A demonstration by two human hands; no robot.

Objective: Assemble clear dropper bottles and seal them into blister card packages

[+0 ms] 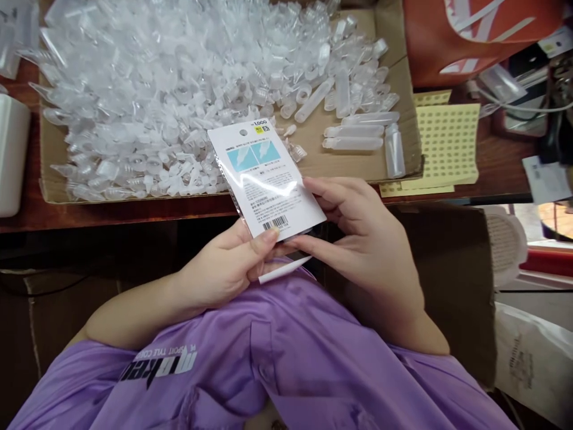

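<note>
A white printed packet (273, 185) with a hang hole, two blue pictures and a barcode is held up, tilted, in front of my lap. My left hand (228, 263) grips its bottom edge, thumb on the front beside the barcode and fingers underneath. At the lower right corner my right hand (358, 239) is closed around the packet's edge, its fingertips partly hidden behind it. A white flap (284, 272) sticks out below, between the hands. Beyond the packet, a shallow cardboard box (358, 164) holds a large heap of small clear plastic bottles and nozzle tips (179, 89).
Several clear tubes (353, 143) lie at the box's right side. Yellow sticker sheets (447, 146) and an orange-red bag (483, 42) are to its right. A white container (13, 155) stands at far left. The brown table edge (179, 218) runs just before my hands.
</note>
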